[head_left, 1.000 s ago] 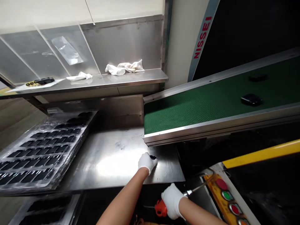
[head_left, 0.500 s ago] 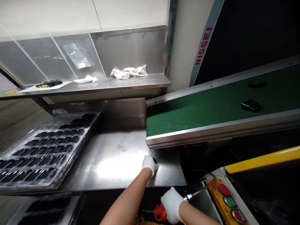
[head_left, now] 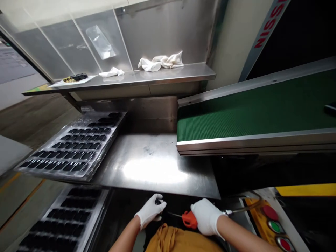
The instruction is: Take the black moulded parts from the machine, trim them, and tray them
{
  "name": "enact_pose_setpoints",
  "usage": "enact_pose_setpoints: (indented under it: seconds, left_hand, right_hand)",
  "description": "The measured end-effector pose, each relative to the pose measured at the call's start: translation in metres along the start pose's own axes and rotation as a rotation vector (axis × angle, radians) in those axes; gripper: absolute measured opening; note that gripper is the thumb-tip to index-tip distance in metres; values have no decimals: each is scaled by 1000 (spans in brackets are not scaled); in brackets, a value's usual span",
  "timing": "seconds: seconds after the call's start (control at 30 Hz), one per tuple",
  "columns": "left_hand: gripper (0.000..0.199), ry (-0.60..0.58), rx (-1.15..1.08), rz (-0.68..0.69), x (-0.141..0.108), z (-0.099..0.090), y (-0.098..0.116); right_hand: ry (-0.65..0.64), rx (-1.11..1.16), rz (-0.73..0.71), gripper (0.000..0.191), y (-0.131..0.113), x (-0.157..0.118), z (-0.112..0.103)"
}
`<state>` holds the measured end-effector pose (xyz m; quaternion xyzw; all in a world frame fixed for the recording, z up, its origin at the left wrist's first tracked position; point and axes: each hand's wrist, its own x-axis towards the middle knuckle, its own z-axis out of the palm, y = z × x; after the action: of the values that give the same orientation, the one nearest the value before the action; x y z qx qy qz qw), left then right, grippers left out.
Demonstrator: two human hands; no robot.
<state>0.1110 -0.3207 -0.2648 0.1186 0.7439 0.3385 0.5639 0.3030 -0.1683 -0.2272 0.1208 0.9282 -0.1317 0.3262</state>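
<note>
My left hand [head_left: 151, 210], in a white glove, is closed round a small black part [head_left: 158, 201], mostly hidden by the fingers. It is in front of the steel table's near edge. In my gloved right hand [head_left: 207, 217] is an orange-red air blow gun [head_left: 189, 219]. Its thin nozzle points left towards the black part, a short gap away. A hose [head_left: 243, 209] runs off to the right from the gun.
A clear tray [head_left: 90, 168] with rows of black parts lies on the steel table [head_left: 147, 140], and another tray [head_left: 88, 231] sits lower left. A green conveyor belt [head_left: 236, 112] slopes up rightward. White gloves [head_left: 168, 61] lie on the shelf [head_left: 183, 74]. A button box [head_left: 262, 218] stands at right.
My left hand has come off the steel table towards my body, with the black part now in front of the blow gun's nozzle. The view has shifted down and right.
</note>
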Motion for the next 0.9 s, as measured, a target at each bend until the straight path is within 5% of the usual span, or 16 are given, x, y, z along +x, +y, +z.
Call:
enact_pose_setpoints:
  seconds: [0.13, 0.27, 0.67, 0.9]
  left_hand:
    - [53, -15, -274, -140, 6, -6, -52]
    - [58, -74, -516, -177, 31, 7, -77]
    - [45, -60, -514, -135, 45, 5, -102]
    - [25, 49, -620, -121, 57, 20, -97]
  right_hand:
    - [-41, 60, -9, 30, 1, -8, -11]
    - [-81, 83, -49, 31, -5, -9, -18]
    - [-196, 60, 33, 38, -8, -14, -19]
    - [-104, 104, 46, 36, -15, -4, -14]
